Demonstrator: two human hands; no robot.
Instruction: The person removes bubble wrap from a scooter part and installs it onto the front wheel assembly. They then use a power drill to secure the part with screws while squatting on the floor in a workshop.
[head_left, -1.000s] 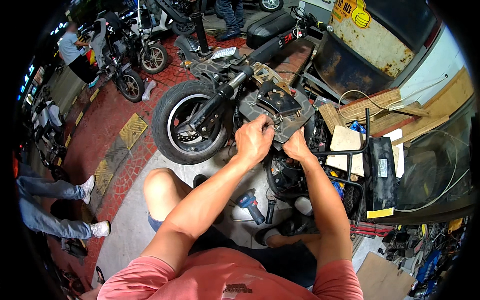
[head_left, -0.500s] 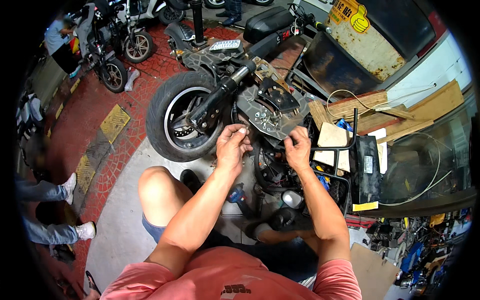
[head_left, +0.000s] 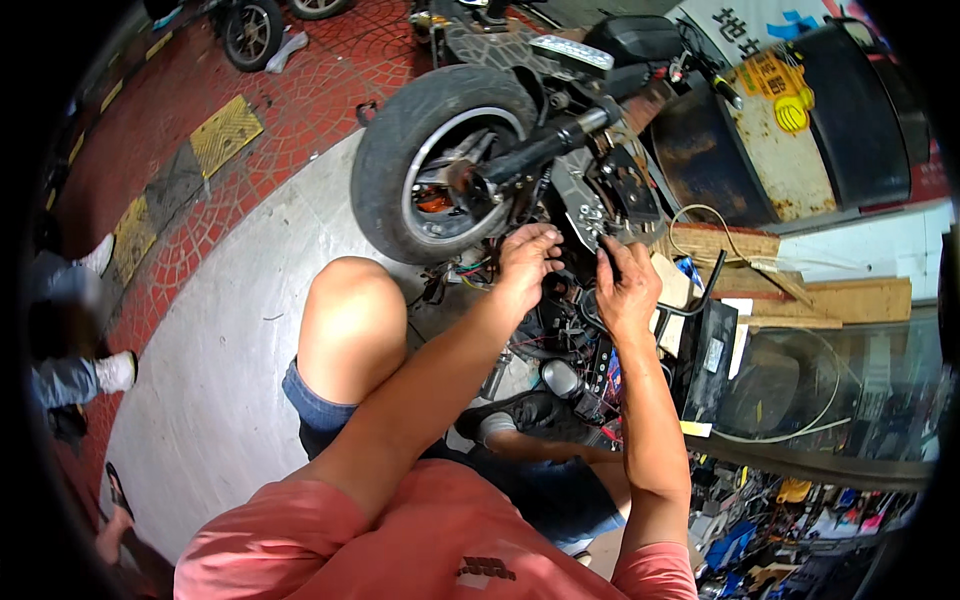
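Fingers (head_left: 545, 236) of left hand (head_left: 528, 266) curled in, tips close; couldn't tell whether they pinched anything. Right hand (head_left: 630, 287) right alongside, fingers bent loosely, grip likewise impossible to tell. Narrow gap split pair! Just beyond, grey plate (head_left: 573, 192) of scooter (head_left: 555, 142), small metal fasteners (head_left: 592, 214) clustered toward its near edge. Tyre (head_left: 378, 175) walled off far left; black bar (head_left: 715, 276) hemmed right side. Widest room: pale floor (head_left: 230, 330), sweeping left of knee (head_left: 350, 305) to curved edge of red paving (head_left: 300, 110).
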